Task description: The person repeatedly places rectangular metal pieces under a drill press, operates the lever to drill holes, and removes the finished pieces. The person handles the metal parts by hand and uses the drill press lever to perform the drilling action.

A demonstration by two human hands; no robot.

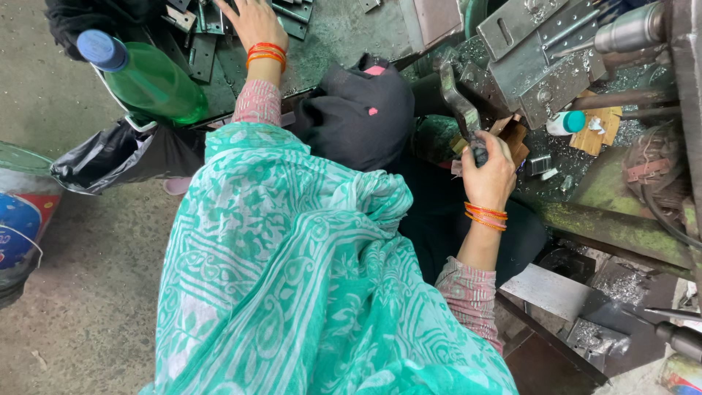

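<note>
My right hand (488,173) is closed around the dark grip of a bent metal lever (458,99) that rises toward a grey steel press machine (545,62). My left hand (254,22) reaches far forward onto a pile of flat dark metal plates (208,33) at the top edge. Its fingers run out of the picture, so its hold is hidden. Both wrists carry orange bangles. A green patterned cloth (292,271) covers my lap between the arms.
A green plastic bottle with a blue cap (150,79) lies at upper left beside a black plastic bag (117,155). A black cloth bundle (358,110) sits ahead of me. A small white bottle with a teal cap (567,122), wood scraps (601,130) and metal shavings lie by the machine.
</note>
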